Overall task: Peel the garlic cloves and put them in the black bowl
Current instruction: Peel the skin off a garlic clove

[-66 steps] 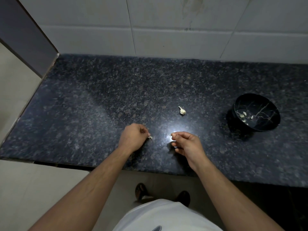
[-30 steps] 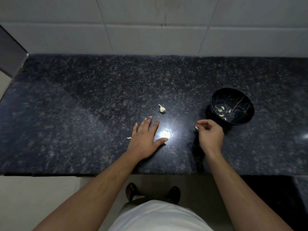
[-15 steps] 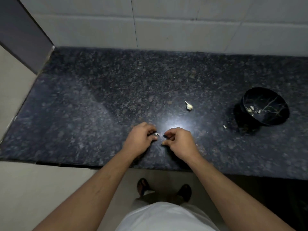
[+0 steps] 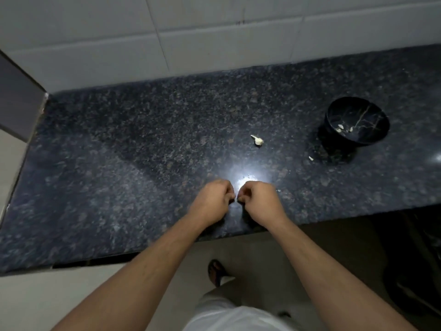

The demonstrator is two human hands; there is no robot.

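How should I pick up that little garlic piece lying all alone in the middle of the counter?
Pinch the garlic piece across its fat, rounded end, coming straight down from above. It lies flat on the counter with a thin pointed tail toward the back left, which would probably slip or snap, and nothing crowds it.

Dim scene; bright glare on countertop (image 4: 245, 180); wide-angle edge bending.

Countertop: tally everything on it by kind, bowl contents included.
Black bowl: 1
Pale garlic pieces inside the bowl: 3 visible
Garlic head remnant: 1
Small pale bit beside the bowl: 1
Total: 6
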